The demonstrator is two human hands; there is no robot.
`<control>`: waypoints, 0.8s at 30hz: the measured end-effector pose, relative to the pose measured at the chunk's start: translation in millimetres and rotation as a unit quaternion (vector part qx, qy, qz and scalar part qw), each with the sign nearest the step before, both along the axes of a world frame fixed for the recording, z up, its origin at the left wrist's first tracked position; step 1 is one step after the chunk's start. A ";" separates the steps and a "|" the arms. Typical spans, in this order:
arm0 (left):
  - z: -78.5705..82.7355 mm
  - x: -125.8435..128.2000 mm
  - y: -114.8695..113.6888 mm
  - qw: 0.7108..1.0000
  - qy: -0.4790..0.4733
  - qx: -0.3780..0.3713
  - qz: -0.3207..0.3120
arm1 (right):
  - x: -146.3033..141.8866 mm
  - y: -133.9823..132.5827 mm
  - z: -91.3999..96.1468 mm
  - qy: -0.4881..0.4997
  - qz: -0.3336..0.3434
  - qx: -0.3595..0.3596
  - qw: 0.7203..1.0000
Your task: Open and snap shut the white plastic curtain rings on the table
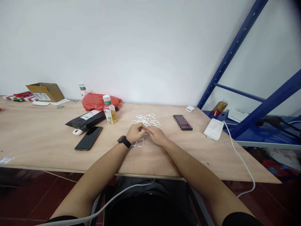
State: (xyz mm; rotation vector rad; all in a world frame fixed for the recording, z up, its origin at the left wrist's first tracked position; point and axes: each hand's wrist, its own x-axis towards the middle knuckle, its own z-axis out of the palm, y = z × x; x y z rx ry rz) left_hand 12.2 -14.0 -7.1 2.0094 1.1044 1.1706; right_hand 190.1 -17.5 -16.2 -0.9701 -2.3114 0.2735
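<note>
Both hands meet over the wooden table in front of me, fingertips together. My left hand, with a black watch on its wrist, is closed in a pinch. Against it, my right hand is closed too, thumb and fingers pressed together. A small bit of white shows by the fingertips, but what they hold is too small and covered to make out. Just beyond them lies a pile of thin white rings with small knobs. On the near side, beside my left wrist, more white rings lie partly hidden by the hand.
Left of my hands stand a drink bottle, a black parcel bag, a phone and a white earbud case. A red bag and carton sit behind. A dark, pixelated device and corded white box lie right.
</note>
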 end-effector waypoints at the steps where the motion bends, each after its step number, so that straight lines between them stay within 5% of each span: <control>1: -1.1 0.1 1.0 1.000 -0.003 -0.001 -0.005 | -0.3 0.0 -0.4 0.001 0.001 -0.001 1.000; 10: -3.1 -5.0 7.4 0.999 -0.033 0.005 -0.042 | 4.5 -1.1 5.0 0.055 -0.008 -0.027 0.998; 14: 3.0 -10.4 6.8 0.997 -0.026 -0.020 -0.071 | 20.0 7.1 4.0 0.111 -0.080 -0.040 0.990; 24: -3.4 -11.0 4.3 0.979 0.052 -0.124 -0.152 | 25.3 15.6 -9.4 -0.024 -0.133 -0.080 0.988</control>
